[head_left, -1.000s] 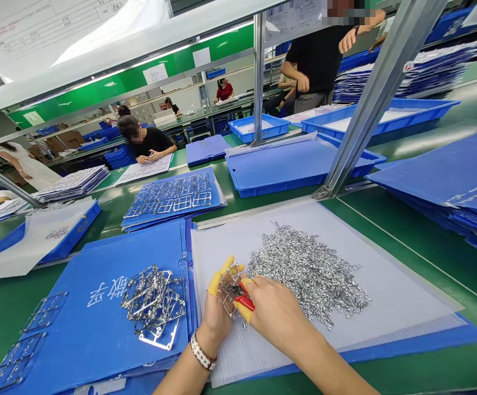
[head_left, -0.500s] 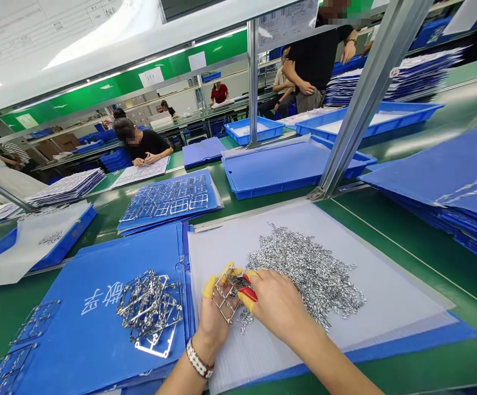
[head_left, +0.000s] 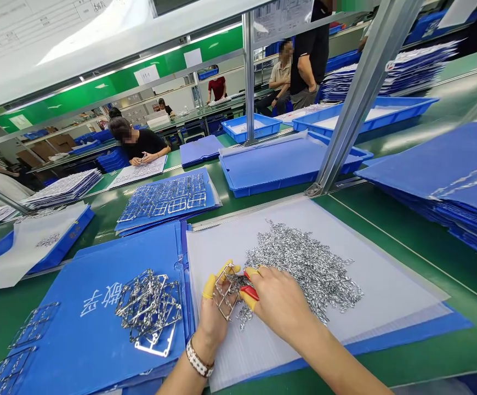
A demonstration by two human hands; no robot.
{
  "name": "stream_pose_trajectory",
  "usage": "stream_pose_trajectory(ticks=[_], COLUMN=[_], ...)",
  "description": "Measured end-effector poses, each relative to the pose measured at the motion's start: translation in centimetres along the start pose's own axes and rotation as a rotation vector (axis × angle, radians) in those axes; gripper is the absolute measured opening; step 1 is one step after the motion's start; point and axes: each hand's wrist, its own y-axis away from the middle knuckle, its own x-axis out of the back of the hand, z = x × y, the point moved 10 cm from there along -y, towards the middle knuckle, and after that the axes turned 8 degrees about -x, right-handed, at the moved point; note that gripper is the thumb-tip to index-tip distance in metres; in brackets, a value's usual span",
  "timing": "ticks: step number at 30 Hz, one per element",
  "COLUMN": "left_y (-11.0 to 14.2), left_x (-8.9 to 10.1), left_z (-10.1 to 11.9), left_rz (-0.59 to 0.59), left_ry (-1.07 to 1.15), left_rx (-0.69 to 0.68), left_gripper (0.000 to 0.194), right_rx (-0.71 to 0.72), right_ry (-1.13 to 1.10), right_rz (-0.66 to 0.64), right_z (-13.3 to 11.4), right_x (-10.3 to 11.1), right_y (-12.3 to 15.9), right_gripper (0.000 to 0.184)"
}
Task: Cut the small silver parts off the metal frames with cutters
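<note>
My left hand [head_left: 213,315], with yellow finger covers on its fingertips, holds a small shiny metal frame [head_left: 227,300] with crossbars, tilted above the white sheet [head_left: 217,241]. In my right hand [head_left: 282,299] are red-handled nippers [head_left: 249,292], closed in by the fingers, their dark jaws at the right edge of the frame. The jaws' tips are too small to make out. Just below lie a few loose silvery pieces [head_left: 244,316]. Beyond my right hand spreads a large heap of small silvery metal pieces [head_left: 300,263].
On the blue sheet [head_left: 74,291] to the left lies a tangled pile of metal frames [head_left: 150,310]. More frames [head_left: 164,196] lie in rows behind. A metal post [head_left: 353,93] rises at the back right, near a blue tray [head_left: 279,164]. A co-worker [head_left: 148,145] sits across the bench.
The camera view has shifted slightly. Both hands keep their hold on the frame and the nippers, almost in place. In the background, the standing person has moved.
</note>
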Motion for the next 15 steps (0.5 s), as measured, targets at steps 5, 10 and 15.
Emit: stream_pose_trajectory(ticks=[5,10,15], left_y=[0.0,0.1,0.2], left_x=[-1.3,-1.3,-1.0], left_z=[0.7,0.8,0.6], left_rz=[-0.048,-0.035,-0.015], left_ry=[0.186,0.219,0.186], left_rx=[0.061,0.080,0.042], left_gripper=[0.050,0.049,0.049], right_rx=[-0.025,-0.009,-0.005], right_ry=[0.009,0.012,0.025], right_rz=[0.004,0.021,0.033], right_z=[0.7,0.2,-0.2], right_x=[-0.8,-1.6,-1.8], right_y=[1.2,1.3,1.2], right_gripper=[0.023,0.023,0.023])
